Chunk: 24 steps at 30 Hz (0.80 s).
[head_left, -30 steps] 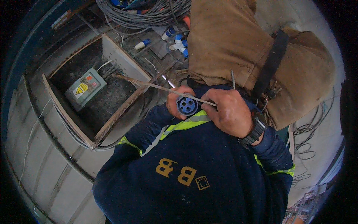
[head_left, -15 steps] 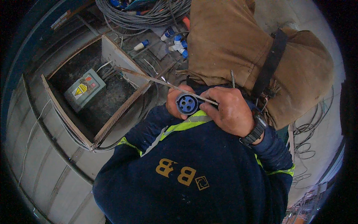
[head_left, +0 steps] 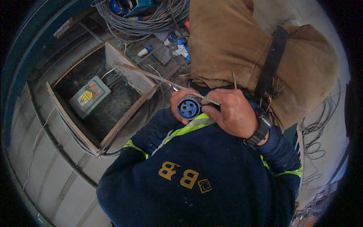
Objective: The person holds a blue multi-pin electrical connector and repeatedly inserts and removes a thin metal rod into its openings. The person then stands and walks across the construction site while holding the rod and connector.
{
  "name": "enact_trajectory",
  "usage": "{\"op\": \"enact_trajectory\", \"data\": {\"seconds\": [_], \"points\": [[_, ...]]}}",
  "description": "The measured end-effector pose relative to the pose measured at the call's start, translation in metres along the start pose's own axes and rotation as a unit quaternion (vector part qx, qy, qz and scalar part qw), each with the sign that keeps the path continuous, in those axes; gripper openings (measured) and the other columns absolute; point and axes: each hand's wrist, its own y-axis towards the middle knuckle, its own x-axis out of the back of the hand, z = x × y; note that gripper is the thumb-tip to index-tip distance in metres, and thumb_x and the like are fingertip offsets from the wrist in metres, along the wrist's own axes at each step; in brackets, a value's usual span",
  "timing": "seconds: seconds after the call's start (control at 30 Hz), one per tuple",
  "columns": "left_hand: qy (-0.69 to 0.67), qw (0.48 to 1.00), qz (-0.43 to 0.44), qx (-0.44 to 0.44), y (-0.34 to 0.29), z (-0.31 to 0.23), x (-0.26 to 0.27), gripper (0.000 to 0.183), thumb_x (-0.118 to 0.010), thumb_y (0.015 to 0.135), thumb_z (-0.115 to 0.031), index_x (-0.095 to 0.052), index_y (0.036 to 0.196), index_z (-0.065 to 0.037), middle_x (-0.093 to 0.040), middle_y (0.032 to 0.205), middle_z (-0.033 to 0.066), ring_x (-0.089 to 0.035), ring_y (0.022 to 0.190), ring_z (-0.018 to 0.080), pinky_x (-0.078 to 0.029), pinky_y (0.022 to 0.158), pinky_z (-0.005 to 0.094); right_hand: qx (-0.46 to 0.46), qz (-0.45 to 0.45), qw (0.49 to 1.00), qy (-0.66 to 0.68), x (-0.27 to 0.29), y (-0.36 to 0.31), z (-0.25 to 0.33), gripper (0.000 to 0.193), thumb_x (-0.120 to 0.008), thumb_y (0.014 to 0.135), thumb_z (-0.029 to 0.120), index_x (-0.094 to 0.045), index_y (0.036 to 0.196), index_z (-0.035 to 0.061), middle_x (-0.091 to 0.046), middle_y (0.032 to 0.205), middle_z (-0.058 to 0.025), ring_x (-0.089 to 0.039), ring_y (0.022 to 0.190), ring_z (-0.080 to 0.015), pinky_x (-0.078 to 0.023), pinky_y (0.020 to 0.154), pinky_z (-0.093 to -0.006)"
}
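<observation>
Blue round connector (head_left: 188, 108): sits in the left hand, in front of the chest, with its holed face turned toward the camera.
Left hand (head_left: 179, 99): wraps round the connector from the left and behind, fingers curled close against the body, partly hidden.
Right hand (head_left: 235, 113): pinches the end of the thin strip (head_left: 166, 80) between thumb and forefinger, with no gap left, just beside the connector's rim.
Strip's path: slants from the wooden box across the top of the left hand.
Black wristwatch (head_left: 261, 129): circles the right wrist.
Navy sweatshirt (head_left: 189, 159): carries yellow-green reflective bands across chest and sleeves.
Brown work trousers (head_left: 227, 41): fill the upper right, crossed by a black strap (head_left: 273, 60).
Wooden box (head_left: 123, 126): lies to the left, open-topped, with a grey electrical enclosure (head_left: 99, 97) inside bearing a yellow warning triangle.
Beyond: coiled grey cable (head_left: 151, 26), near blue-and-white plugs (head_left: 145, 50).
</observation>
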Motion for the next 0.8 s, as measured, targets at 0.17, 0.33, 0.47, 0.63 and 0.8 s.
{"op": "enact_trajectory", "data": {"seconds": [0.17, 0.33, 0.47, 0.63, 0.8], "points": [[0.032, 0.999, -0.016, -0.038, 0.002, -0.003, -0.004, 0.102, -0.079, 0.047, -0.079, -0.061, 0.105, 0.003, -0.068, 0.091, 0.0144, -0.069, 0.081, 0.0251, -0.055, 0.075, 0.0345, 0.003, -0.004, 1.0, 0.004, 0.003, -0.001, -0.003, 0.014, -0.072, 0.078, 0.006, -0.067, 0.089, 0.0007, -0.065, 0.081, -0.0186, -0.063, 0.076, -0.0387, -0.05, 0.066, -0.0414], [0.119, 0.976, 0.048, -0.176, 0.011, 0.02, 0.012, 0.102, -0.074, 0.048, -0.083, -0.06, 0.105, 0.0, -0.068, 0.089, 0.0127, -0.069, 0.08, 0.025, -0.055, 0.072, 0.0341, -0.001, 0.001, 1.0, 0.031, 0.007, -0.003, -0.004, 0.011, -0.072, 0.078, 0.006, -0.067, 0.086, 0.0007, -0.067, 0.081, -0.017, -0.066, 0.076, -0.0359, -0.051, 0.067, -0.0394], [0.114, 0.984, 0.035, -0.132, 0.012, 0.014, 0.008, 0.102, -0.072, 0.05, -0.084, -0.059, 0.107, 0.0, -0.068, 0.089, 0.0117, -0.069, 0.078, 0.0255, -0.055, 0.072, 0.0342, 0.031, -0.035, 0.997, 0.053, 0.004, -0.003, -0.009, 0.013, -0.073, 0.076, 0.011, -0.064, 0.082, 0.0032, -0.062, 0.073, -0.0173, -0.062, 0.071, -0.0387, -0.049, 0.063, -0.0452], [0.061, 0.998, -0.008, 0.024, 0.01, -0.014, -0.005, 0.102, -0.071, 0.051, -0.085, -0.059, 0.107, 0.0, -0.068, 0.092, 0.0118, -0.069, 0.078, 0.0242, -0.055, 0.073, 0.0335, 0.004, -0.049, 0.997, 0.062, 0.006, -0.002, -0.008, 0.014, -0.073, 0.076, 0.012, -0.066, 0.084, 0.0024, -0.062, 0.074, -0.0181, -0.062, 0.073, -0.04, -0.049, 0.063, -0.0448], [0.113, 0.991, -0.065, -0.005, 0.02, -0.004, -0.002, 0.102, -0.071, 0.053, -0.085, -0.058, 0.107, 0.001, -0.067, 0.091, 0.0104, -0.069, 0.081, 0.0211, -0.055, 0.075, 0.0328, -0.029, -0.068, 0.995, 0.072, 0.023, 0.002, 0.006, 0.03, -0.072, 0.083, 0.015, -0.063, 0.108, 0.0011, -0.066, 0.087, -0.0178, -0.066, 0.08, -0.0345, -0.05, 0.069, -0.0412]]}}
